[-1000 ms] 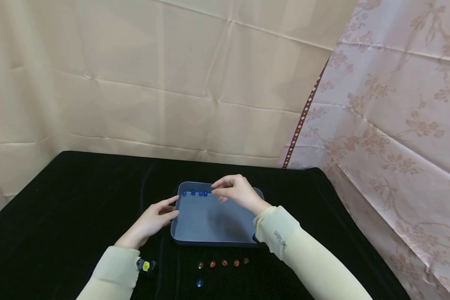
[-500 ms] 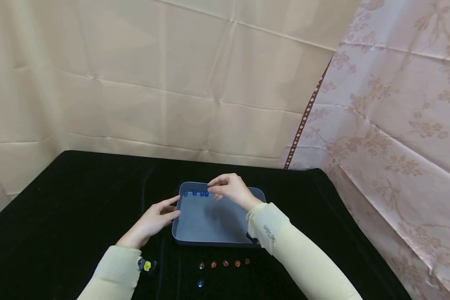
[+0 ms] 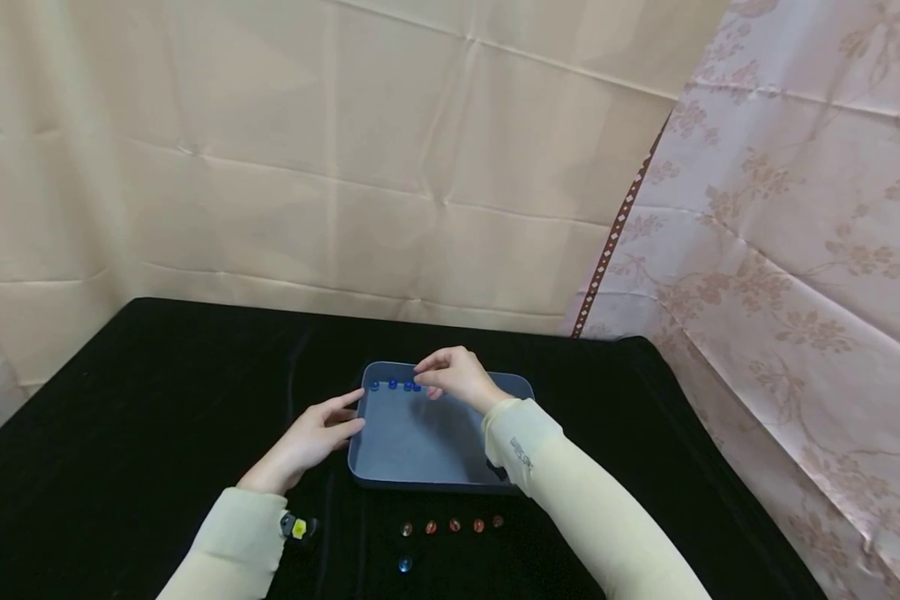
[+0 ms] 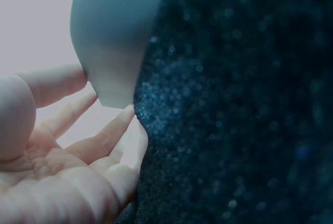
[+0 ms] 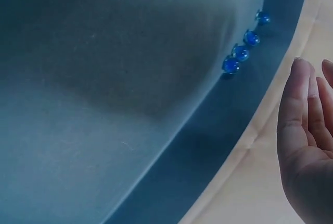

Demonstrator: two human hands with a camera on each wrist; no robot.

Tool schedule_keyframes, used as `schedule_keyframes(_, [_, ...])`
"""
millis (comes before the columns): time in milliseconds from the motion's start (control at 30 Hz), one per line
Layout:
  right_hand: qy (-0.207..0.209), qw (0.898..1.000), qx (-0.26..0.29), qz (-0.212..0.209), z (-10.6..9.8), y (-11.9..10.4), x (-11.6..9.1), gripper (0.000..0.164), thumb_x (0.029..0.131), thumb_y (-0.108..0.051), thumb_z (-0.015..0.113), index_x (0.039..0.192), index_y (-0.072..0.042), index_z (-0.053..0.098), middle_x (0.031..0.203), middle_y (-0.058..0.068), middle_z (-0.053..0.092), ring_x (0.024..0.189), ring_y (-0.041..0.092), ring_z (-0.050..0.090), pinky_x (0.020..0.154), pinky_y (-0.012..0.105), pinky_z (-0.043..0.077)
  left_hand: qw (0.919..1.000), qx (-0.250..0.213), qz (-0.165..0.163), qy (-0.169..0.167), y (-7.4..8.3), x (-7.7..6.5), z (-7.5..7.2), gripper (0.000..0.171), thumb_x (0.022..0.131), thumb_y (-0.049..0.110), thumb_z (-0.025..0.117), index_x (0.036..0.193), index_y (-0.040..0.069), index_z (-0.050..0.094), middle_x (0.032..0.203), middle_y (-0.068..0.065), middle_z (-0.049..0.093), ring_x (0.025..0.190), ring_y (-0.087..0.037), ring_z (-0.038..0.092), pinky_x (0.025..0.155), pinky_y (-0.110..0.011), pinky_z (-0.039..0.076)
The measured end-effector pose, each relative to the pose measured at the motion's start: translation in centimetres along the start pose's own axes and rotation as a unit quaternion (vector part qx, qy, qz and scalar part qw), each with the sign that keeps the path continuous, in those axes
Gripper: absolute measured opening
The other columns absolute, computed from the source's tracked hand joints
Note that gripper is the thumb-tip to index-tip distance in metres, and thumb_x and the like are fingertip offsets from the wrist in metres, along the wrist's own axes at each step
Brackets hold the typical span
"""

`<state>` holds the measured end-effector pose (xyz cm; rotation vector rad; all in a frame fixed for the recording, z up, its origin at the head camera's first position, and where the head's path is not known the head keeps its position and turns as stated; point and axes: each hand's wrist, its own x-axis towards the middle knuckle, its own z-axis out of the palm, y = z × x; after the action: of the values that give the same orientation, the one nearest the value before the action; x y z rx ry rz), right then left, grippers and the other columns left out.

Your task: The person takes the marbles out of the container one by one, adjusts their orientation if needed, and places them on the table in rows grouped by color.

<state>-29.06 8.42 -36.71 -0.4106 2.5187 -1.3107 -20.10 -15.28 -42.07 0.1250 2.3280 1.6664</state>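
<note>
Four blue marbles (image 5: 240, 52): on the floor of the tray (image 3: 412, 460), lined up along its far wall.
Left hand (image 3: 311, 437): I see this grip spread, fingers extended and fingertips touching the tray's left side.
Right hand (image 3: 459, 377): I read this grip as loosely spread, thumb and forefinger slightly apart, over the tray's far part, just beside the marble line.
Five reddish marbles (image 3: 455, 525): in a row on the worktop (image 3: 195, 408), just in front of the tray.
Lone blue marble (image 3: 405, 564): farther in front of the tray, beyond that row's left end.
Cream curtain (image 3: 270, 167): behind the tray on my head feed.
</note>
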Motion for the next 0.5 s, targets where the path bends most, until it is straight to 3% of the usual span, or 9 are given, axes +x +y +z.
schedule_keyframes(200, [-0.008, 1.000, 0.001, 0.006, 0.1, 0.4, 0.5, 0.019, 0.090, -0.013, 0.071, 0.105, -0.002, 0.073, 0.103, 0.019, 0.075, 0.069, 0.016, 0.069, 0.072, 0.029, 0.062, 1.0000, 0.000, -0.004, 0.001, 0.1, 0.0, 0.1, 0.055, 0.102, 0.022, 0.053, 0.153, 0.012, 0.036, 0.143, -0.028, 0.048, 0.127, -0.041, 0.054, 0.100, -0.048, 0.054])
schedule_keyframes(500, [-0.011, 1.000, -0.017, 0.011, 0.4, 1.1, 1.4, 0.018, 0.090, -0.012, 0.071, 0.105, -0.001, 0.073, 0.092, 0.011, 0.076, 0.062, 0.013, 0.066, 0.067, 0.030, 0.061, 1.0000, 0.001, 0.001, -0.002, 0.0, 0.0, 0.0, 0.056, 0.102, 0.023, 0.053, 0.154, 0.011, 0.036, 0.143, -0.029, 0.048, 0.128, -0.041, 0.054, 0.101, -0.048, 0.054])
